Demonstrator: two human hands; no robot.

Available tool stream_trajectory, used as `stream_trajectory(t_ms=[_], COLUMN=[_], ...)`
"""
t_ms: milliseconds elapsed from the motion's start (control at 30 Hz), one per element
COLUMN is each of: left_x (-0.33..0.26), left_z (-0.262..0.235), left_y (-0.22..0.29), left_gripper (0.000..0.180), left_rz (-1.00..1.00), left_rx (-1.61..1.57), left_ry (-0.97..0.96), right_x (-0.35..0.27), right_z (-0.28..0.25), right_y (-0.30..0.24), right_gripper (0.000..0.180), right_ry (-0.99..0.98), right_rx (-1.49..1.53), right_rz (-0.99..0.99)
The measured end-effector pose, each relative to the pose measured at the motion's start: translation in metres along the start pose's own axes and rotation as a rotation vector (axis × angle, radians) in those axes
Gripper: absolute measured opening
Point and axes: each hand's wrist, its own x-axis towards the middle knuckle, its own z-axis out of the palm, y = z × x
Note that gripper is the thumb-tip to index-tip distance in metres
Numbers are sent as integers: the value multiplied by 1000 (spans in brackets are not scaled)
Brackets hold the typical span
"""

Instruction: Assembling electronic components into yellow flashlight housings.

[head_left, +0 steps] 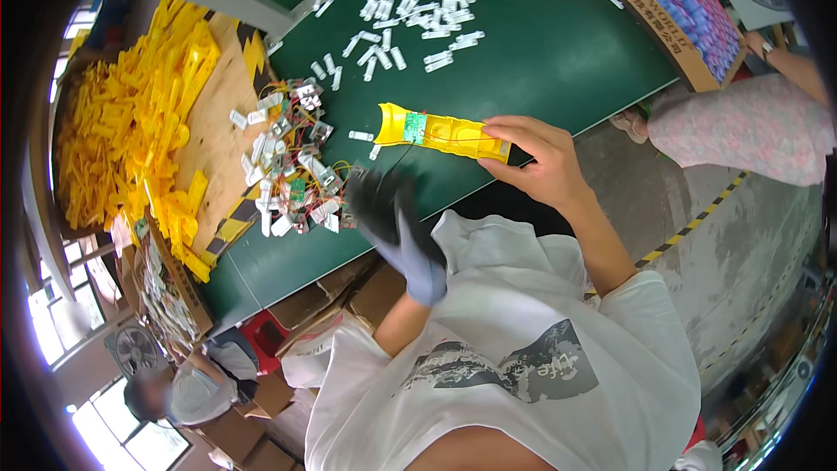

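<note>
My bare right hand point(545, 160) grips the narrow end of a yellow plastic housing half point(458, 134) between thumb and fingers. The housing is held above the green table, its open inside facing up. Near its flared end sits a small green circuit board point(415, 128), with thin wires along the shell. My left hand point(390, 214), in a dark grey glove, is below and left of the flared end. Motion blurs its fingers. A thin dark wire point(403, 157) runs from the board toward that hand; whether the fingers hold it cannot be made out.
Wired boards with white parts point(296, 161) lie left of my left hand. White plastic pieces point(427, 9) are scattered across the green table point(558, 44). Yellow housings point(139, 113) heap at the left. A cardboard box point(667, 30) holds blue-wrapped cylinders. Other people sit at right and lower left.
</note>
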Motion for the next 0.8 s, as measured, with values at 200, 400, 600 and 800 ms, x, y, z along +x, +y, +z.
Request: stream_trajectory(t_ms=[200, 400, 600, 800], left_x=[3, 59, 78, 75], left_z=[24, 53, 29, 12], left_y=[49, 38, 29, 3], left_gripper=[39, 28, 17, 20], left_rz=[863, 799, 744, 442], left_rx=[1080, 1358, 980, 775], left_ry=[-388, -773, -849, -760], right_x=[3, 10, 16, 32], right_z=[-22, -34, -45, -49], right_y=[26, 28, 38, 43], right_gripper=[39, 41, 44, 41], right_ry=[-93, -180, -270, -443], right_rx=[7, 53, 152, 144], right_rz=[-136, -101, -33, 78])
